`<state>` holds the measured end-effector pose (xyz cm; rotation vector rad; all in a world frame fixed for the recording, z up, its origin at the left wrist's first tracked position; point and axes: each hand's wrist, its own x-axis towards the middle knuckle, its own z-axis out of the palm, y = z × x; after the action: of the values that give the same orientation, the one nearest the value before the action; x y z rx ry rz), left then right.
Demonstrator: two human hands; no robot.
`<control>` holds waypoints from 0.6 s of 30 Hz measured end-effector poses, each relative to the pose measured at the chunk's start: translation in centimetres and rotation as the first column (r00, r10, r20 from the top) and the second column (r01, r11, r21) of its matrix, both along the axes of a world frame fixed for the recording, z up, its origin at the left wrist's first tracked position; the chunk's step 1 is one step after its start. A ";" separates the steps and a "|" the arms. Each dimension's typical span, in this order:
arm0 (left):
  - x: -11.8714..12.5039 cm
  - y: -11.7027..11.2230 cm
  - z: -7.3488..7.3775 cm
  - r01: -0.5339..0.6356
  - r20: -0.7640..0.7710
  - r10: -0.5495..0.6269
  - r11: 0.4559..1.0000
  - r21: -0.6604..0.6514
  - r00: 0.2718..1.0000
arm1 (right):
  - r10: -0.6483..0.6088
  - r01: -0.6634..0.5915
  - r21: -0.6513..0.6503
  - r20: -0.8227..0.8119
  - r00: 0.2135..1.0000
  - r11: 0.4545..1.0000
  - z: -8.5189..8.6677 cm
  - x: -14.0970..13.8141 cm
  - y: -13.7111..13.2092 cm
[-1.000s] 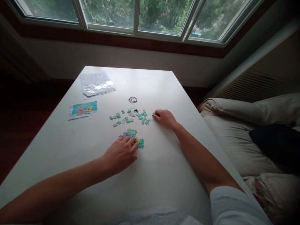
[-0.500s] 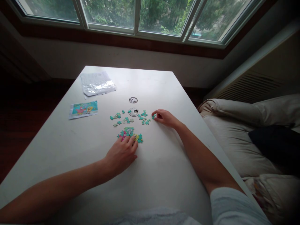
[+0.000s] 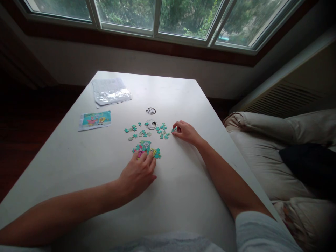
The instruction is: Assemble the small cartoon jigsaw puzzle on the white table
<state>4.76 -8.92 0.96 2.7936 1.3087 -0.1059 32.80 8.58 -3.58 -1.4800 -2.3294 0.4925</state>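
A partly joined cartoon puzzle (image 3: 146,148) in teal, pink and yellow lies mid-table. My left hand (image 3: 138,172) rests flat with its fingertips spread on the puzzle's near edge. Beyond it lie several loose teal pieces (image 3: 143,132). At the right end of that scatter, my right hand (image 3: 186,131) has its fingers curled and pinches one small teal piece (image 3: 173,130) against the white table (image 3: 78,164).
A small cartoon reference picture (image 3: 95,120) lies at the left, a clear plastic bag on paper (image 3: 110,92) farther back. Two round cable holes (image 3: 151,117) sit behind the pieces. A cushioned sofa (image 3: 283,154) runs along the right edge; windows lie beyond the table.
My right hand closed on a teal piece at the right of the scatter and barely shifted. My left hand stayed on the joined puzzle. The view tilted slightly.
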 end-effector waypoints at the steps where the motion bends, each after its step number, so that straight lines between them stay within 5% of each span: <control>1: 0.0 -0.1 0.1 0.006 -0.005 -0.006 1.000 -0.007 1.000 | -0.001 0.001 -0.014 -0.025 1.000 1.000 0.0 0.0 0.0; 7: 0.0 -0.1 0.1 0.036 -0.026 -0.036 0.999 -0.027 0.999 | 0.063 -0.103 -0.173 -0.226 0.972 0.979 0.5 -0.3 0.0; 18: 0.1 0.2 -0.2 0.107 0.002 -0.107 0.994 -0.029 0.994 | 0.178 -0.288 -0.208 -0.425 0.887 0.935 1.9 -5.1 -3.6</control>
<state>4.87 -8.75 0.78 2.8386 1.1473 -0.1273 27.66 4.97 -1.66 -1.0646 -2.1734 1.1037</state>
